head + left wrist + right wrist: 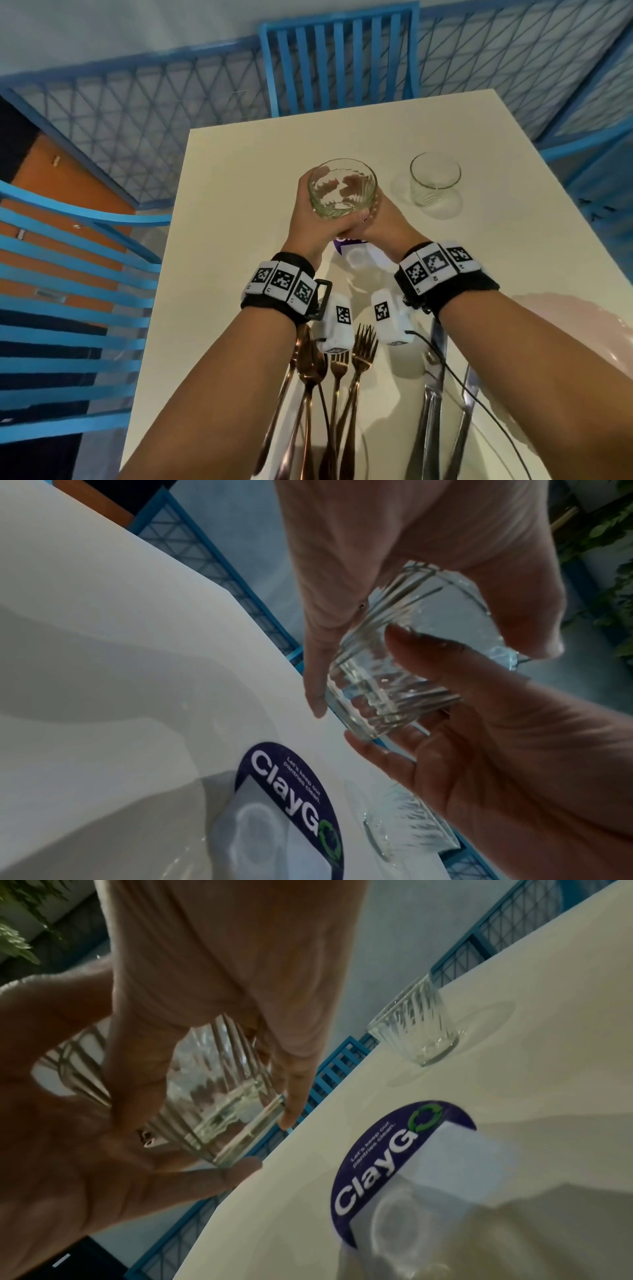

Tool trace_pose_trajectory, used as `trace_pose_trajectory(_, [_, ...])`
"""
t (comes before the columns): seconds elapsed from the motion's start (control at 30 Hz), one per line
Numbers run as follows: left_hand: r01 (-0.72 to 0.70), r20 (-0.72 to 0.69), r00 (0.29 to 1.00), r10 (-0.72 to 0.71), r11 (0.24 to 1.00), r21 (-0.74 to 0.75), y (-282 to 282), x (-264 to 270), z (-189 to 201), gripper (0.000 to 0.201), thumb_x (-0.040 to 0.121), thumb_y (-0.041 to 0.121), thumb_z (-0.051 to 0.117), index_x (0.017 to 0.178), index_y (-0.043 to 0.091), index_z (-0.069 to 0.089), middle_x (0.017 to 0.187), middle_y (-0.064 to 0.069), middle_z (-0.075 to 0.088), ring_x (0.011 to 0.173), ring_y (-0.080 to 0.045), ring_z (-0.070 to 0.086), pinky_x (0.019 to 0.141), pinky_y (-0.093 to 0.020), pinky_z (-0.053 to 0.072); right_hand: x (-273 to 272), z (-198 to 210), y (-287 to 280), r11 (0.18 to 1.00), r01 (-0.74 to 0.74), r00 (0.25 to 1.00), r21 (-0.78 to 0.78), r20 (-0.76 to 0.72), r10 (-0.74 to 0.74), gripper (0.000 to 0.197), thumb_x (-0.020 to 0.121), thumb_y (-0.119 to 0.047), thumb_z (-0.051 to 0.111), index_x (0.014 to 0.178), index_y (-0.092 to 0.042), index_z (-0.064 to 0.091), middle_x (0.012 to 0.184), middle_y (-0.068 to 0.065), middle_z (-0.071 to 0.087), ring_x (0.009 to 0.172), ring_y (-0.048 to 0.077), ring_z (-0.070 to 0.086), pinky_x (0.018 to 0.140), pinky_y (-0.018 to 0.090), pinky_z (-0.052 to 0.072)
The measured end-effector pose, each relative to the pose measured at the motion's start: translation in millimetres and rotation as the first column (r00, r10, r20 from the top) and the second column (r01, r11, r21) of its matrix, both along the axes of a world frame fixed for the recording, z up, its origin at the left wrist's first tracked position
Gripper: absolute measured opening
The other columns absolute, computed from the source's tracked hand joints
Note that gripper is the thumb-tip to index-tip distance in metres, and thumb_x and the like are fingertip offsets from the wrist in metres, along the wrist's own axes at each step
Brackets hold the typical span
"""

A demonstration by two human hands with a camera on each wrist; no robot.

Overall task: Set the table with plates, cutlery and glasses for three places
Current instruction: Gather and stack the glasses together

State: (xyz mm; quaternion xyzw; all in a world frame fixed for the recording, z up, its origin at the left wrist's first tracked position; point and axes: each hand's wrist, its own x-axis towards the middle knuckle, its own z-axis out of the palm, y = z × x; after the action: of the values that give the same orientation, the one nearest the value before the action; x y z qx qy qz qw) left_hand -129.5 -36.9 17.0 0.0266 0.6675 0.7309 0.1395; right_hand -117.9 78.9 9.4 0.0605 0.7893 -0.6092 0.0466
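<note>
Both hands hold one ribbed clear glass (pixel 342 188) above the middle of the white table (pixel 239 164). My left hand (pixel 308 202) wraps its left side and my right hand (pixel 375 214) cups it from the right and below. The left wrist view shows the glass (pixel 377 696) between my left hand (pixel 424 674) and the right palm. In the right wrist view the glass (pixel 212 1096) sits in my right hand (pixel 205 1104). A second glass (pixel 435 178) (pixel 414 1031) stands upright on the table to the right.
Copper spoons (pixel 308 377), forks (pixel 352 359) and steel knives (pixel 433 394) lie at the near edge under my forearms. A pink plate (pixel 589 342) sits near right. A purple sticker (pixel 394 1150) marks the table. Blue chairs stand at the far side (pixel 339 61) and left (pixel 68 274).
</note>
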Motion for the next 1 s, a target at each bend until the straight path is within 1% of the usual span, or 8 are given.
trace_pose_trajectory(0.1, [-0.029,0.030,0.999,0.028,0.999,0.027,4,0,-3,0.083,0.055,0.007,0.085,0.124,0.027,0.043,0.130,-0.006,0.051,0.122,-0.023,0.051,0.090,-0.055,0.051,6,-4,23,1.000,-0.012,0.994,0.010,0.104,0.010,0.082,0.067,0.001,0.074,0.137,-0.009,0.033,0.133,0.006,0.049,0.113,0.019,0.056,0.088,0.028,0.051])
trace_pose_trajectory(0.17, [-0.034,0.045,0.998,0.033,0.999,0.030,4,-2,-6,0.086,0.054,0.010,0.085,0.126,0.026,0.041,0.132,-0.007,0.048,0.124,-0.023,0.049,0.091,-0.055,0.051,7,-13,43,0.983,0.160,0.968,0.092,0.178,-0.175,0.065,0.077,0.004,0.066,0.134,-0.003,0.035,0.129,0.010,0.046,0.107,0.019,0.052,0.076,0.019,0.049])
trace_pose_trajectory(0.23, [-0.019,0.051,0.999,0.018,1.000,0.016,4,-5,-8,0.086,0.052,0.013,0.085,0.124,0.029,0.042,0.133,-0.006,0.048,0.124,-0.023,0.048,0.093,-0.054,0.050,4,-27,65,0.880,0.384,0.873,0.280,0.201,-0.445,0.060,0.080,-0.007,0.066,0.133,0.002,0.038,0.133,0.014,0.042,0.119,0.026,0.047,0.088,0.031,0.048])
trace_pose_trajectory(0.3, [0.001,0.057,0.998,-0.001,1.000,0.010,6,-6,-9,0.086,0.051,0.013,0.086,0.124,0.030,0.042,0.134,-0.005,0.047,0.125,-0.024,0.048,0.093,-0.054,0.049,0,-36,81,0.791,0.445,0.807,0.420,0.196,-0.557,0.069,0.080,-0.015,0.068,0.135,0.004,0.032,0.141,0.018,0.030,0.131,0.030,0.036,0.103,0.036,0.039])
trace_pose_trajectory(0.37, [0.012,0.061,0.998,-0.012,1.000,0.006,8,-6,-11,0.089,0.049,0.014,0.086,0.124,0.029,0.042,0.135,-0.005,0.047,0.125,-0.024,0.048,0.094,-0.055,0.049,-7,-44,92,0.739,0.518,0.755,0.432,0.175,-0.632,0.080,0.077,-0.018,0.072,0.138,0.002,0.024,0.143,0.018,0.025,0.130,0.030,0.037,0.102,0.035,0.038])
trace_pose_trajectory(0.57, [0.037,0.058,0.998,-0.037,0.999,0.003,10,-7,-18,0.086,0.041,0.024,0.086,0.115,0.036,0.044,0.133,-0.007,0.048,0.124,-0.024,0.048,0.093,-0.057,0.048,-34,-63,116,0.747,0.596,0.749,0.295,0.130,-0.649,0.100,0.069,-0.023,0.080,0.146,-0.006,0.018,0.149,0.012,0.031,0.139,0.024,0.031,0.111,0.030,0.031])
trace_pose_trajectory(0.67, [0.042,0.054,0.998,-0.041,0.999,-0.013,8,-8,-21,0.085,0.042,0.023,0.087,0.115,0.036,0.045,0.134,-0.007,0.047,0.124,-0.026,0.049,0.092,-0.057,0.049,-40,-69,125,0.732,0.658,0.730,0.176,0.088,-0.678,0.096,0.071,-0.019,0.080,0.146,-0.013,0.020,0.148,0.008,0.036,0.135,0.022,0.037,0.092,0.013,0.037])
trace_pose_trajectory(1.0, [0.047,0.072,0.996,-0.047,0.999,-0.003,-3,-8,-27,0.081,0.047,0.020,0.085,0.115,0.036,0.044,0.131,-0.006,0.050,0.123,-0.028,0.050,0.076,-0.051,0.057,-46,-83,128,0.749,0.653,0.757,0.109,-0.058,-0.651,0.088,0.063,-0.017,0.084,0.134,-0.010,0.033,0.131,0.006,0.052,0.107,0.011,0.050,0.075,0.000,0.036])
